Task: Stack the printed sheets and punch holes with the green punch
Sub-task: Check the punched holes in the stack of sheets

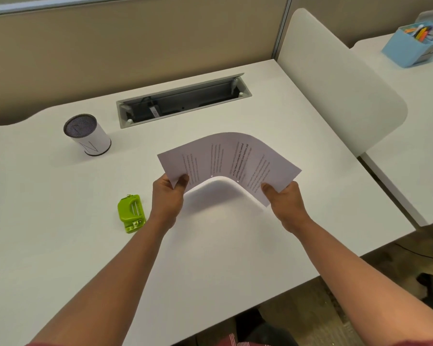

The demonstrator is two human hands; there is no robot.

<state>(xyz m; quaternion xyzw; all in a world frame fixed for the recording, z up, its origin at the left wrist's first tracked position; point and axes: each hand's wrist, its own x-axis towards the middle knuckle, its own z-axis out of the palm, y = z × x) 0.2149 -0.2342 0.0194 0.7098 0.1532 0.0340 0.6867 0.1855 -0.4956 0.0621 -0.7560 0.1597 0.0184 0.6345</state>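
The printed sheets (pixel 225 158) are held above the white desk (pixel 60 221), bowed upward in an arch with text showing on top. My left hand (pixel 169 196) pinches their left near corner. My right hand (pixel 284 201) pinches the right near corner. Two small holes show near the near edge of the sheets. The green punch (pixel 131 213) lies on the desk to the left of my left wrist, apart from both hands.
A white cylindrical cup with a mesh top (pixel 86 133) stands at the back left. An open cable tray (pixel 183 101) is set into the desk behind the sheets. A white divider panel (pixel 335 78) borders the right side; a blue organiser (pixel 415 43) sits on the neighbouring desk.
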